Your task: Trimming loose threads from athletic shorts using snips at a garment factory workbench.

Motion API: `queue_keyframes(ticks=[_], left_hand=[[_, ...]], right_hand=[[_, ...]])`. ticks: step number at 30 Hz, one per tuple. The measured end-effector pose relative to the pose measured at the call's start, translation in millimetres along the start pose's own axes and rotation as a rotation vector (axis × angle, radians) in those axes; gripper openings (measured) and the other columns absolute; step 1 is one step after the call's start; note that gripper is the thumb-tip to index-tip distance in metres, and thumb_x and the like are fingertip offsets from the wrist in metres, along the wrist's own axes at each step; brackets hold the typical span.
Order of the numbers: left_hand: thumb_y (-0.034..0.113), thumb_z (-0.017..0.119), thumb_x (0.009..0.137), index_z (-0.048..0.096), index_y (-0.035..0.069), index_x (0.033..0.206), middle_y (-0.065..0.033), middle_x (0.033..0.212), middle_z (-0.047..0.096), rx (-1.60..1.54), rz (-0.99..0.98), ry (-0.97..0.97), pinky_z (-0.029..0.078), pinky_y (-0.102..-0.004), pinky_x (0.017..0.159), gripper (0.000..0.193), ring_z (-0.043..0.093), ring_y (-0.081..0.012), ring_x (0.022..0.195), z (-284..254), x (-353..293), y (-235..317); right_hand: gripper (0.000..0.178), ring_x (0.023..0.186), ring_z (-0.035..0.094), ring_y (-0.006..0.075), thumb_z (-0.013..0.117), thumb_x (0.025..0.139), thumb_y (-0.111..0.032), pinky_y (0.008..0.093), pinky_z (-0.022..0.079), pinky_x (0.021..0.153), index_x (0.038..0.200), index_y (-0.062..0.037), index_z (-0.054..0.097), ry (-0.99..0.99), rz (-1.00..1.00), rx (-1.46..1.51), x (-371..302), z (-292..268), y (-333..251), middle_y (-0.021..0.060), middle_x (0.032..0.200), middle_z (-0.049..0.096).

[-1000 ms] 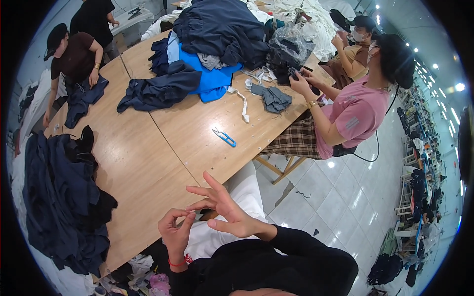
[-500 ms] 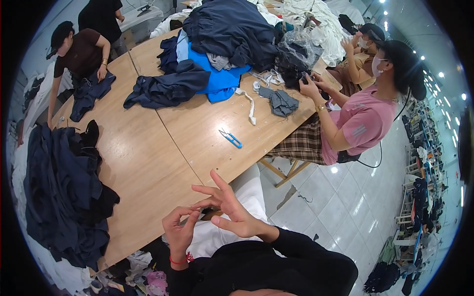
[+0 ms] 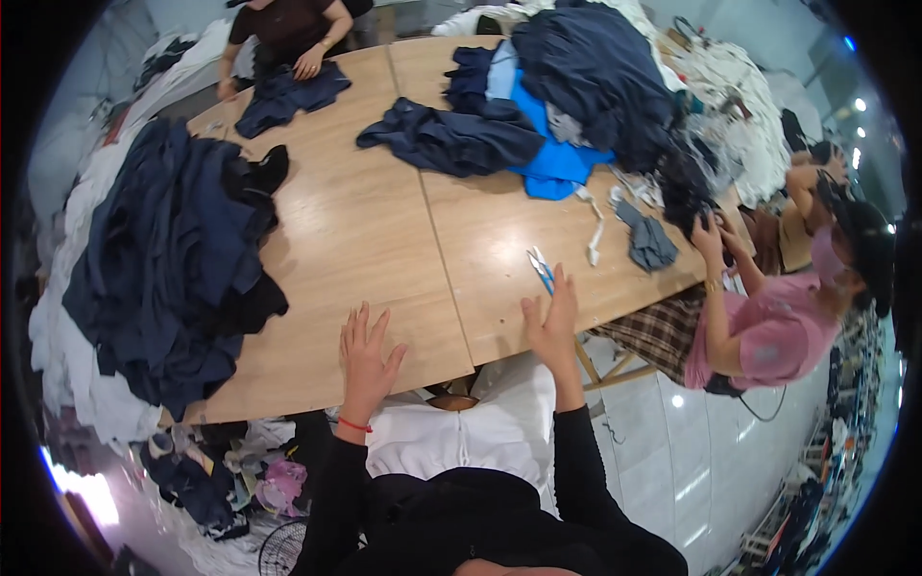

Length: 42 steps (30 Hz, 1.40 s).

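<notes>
My left hand (image 3: 367,357) is over the near edge of the wooden table (image 3: 355,240), fingers stretched out and holding nothing. A red band circles that wrist. Farther right, my right hand (image 3: 553,326) is raised at the table's edge with its fingers apart and nothing in them. Just beyond its fingertips lie blue-handled thread snips (image 3: 540,265), their handle partly hidden by the hand. To the left of my left hand rests a large heap of dark navy garments (image 3: 173,269).
A pile of navy garments (image 3: 595,77) and a bright blue cloth (image 3: 552,173) cover the far right. A grey cloth piece (image 3: 648,237) lies near a co-worker in a pink shirt (image 3: 783,336). Another person (image 3: 288,34) handles navy cloth (image 3: 293,99) across the table. Scraps lie beneath the left edge.
My hands have come apart from each other, the left settling at the table's edge and the right moving rightward near the snips. The whole view has turned left.
</notes>
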State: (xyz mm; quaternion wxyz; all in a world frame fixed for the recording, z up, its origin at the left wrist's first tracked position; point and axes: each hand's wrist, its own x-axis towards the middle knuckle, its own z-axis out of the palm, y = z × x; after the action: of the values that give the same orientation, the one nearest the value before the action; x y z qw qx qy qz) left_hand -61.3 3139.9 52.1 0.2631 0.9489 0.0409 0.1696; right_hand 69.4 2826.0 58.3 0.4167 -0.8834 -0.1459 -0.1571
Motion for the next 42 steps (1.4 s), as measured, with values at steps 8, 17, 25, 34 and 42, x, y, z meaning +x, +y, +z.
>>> queue_keyframes(ticks=[8,17,25,34,42], left_hand=[[0.038,0.067,0.100,0.056,0.012,0.154,-0.0176,0.164,0.045,0.268,-0.055,-0.045,0.022,-0.0584,0.128,0.060,0.037,-0.0365,0.154,17,-6,-20],[0.038,0.066,0.100,0.059,0.013,0.151,-0.0160,0.163,0.048,0.286,-0.105,-0.057,0.022,-0.0568,0.128,0.058,0.040,-0.0341,0.153,14,-3,-17],[0.040,0.065,0.101,0.059,0.013,0.151,-0.0158,0.162,0.049,0.302,-0.090,-0.043,0.023,-0.0575,0.127,0.058,0.042,-0.0344,0.152,15,1,-16],[0.039,0.065,0.101,0.059,0.013,0.152,-0.0158,0.162,0.049,0.288,-0.093,-0.055,0.022,-0.0566,0.128,0.058,0.041,-0.0340,0.153,13,-1,-17],[0.037,0.066,0.100,0.060,0.012,0.151,-0.0157,0.162,0.049,0.254,-0.087,-0.041,0.021,-0.0559,0.128,0.057,0.040,-0.0334,0.154,15,0,-18]], right_hand=[[0.059,0.155,0.036,0.0416,0.060,0.104,-0.027,0.0662,0.021,0.124,0.157,-0.0018,0.049,-0.028,0.129,-0.631,2,56,45,0.0210,0.164,0.046],[0.048,0.148,0.047,0.0401,0.063,0.101,-0.023,0.0649,0.027,0.121,0.144,-0.0037,0.063,0.014,0.094,-0.572,3,50,40,0.0198,0.155,0.058],[0.049,0.150,0.045,0.0397,0.063,0.100,-0.023,0.0637,0.026,0.123,0.146,-0.0039,0.062,0.017,0.100,-0.559,7,49,39,0.0201,0.156,0.057],[0.049,0.150,0.046,0.0397,0.063,0.100,-0.024,0.0637,0.024,0.123,0.145,-0.0034,0.062,0.018,0.102,-0.559,4,51,42,0.0202,0.156,0.056],[0.050,0.150,0.046,0.0393,0.065,0.100,-0.024,0.0641,0.025,0.123,0.146,-0.0054,0.063,0.035,0.091,-0.572,2,52,50,0.0188,0.156,0.057]])
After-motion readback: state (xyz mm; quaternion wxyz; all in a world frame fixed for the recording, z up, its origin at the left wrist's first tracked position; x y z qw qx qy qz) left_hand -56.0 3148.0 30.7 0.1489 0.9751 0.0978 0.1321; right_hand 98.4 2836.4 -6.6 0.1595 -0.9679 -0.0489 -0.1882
